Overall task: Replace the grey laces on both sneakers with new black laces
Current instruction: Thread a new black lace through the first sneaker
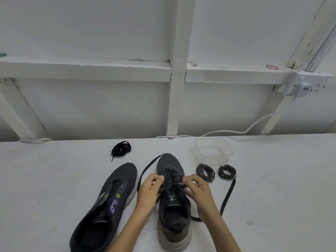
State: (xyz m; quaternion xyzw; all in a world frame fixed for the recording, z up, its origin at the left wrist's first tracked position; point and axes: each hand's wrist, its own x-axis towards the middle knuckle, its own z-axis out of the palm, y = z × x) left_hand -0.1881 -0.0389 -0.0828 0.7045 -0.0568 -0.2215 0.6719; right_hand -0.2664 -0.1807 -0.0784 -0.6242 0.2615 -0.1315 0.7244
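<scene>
Two dark sneakers stand on the white table. The left sneaker (109, 202) has empty eyelets and no lace. The right sneaker (172, 200) carries a black lace (228, 195) partly threaded through its lower eyelets; one flat end runs out to the left past the toe, the other trails right. My left hand (149, 190) pinches the lace at the shoe's left eyelets. My right hand (196, 188) pinches it at the right eyelets. A bundled black lace (121, 149) lies behind the left sneaker. Two coiled grey laces (205, 172) (227, 171) lie right of the shoe.
A clear plastic container (213, 150) stands behind the coiled laces. A white cable (236, 132) runs along the table's back edge up to a wall socket (301, 86). White wooden wall framing rises behind the table.
</scene>
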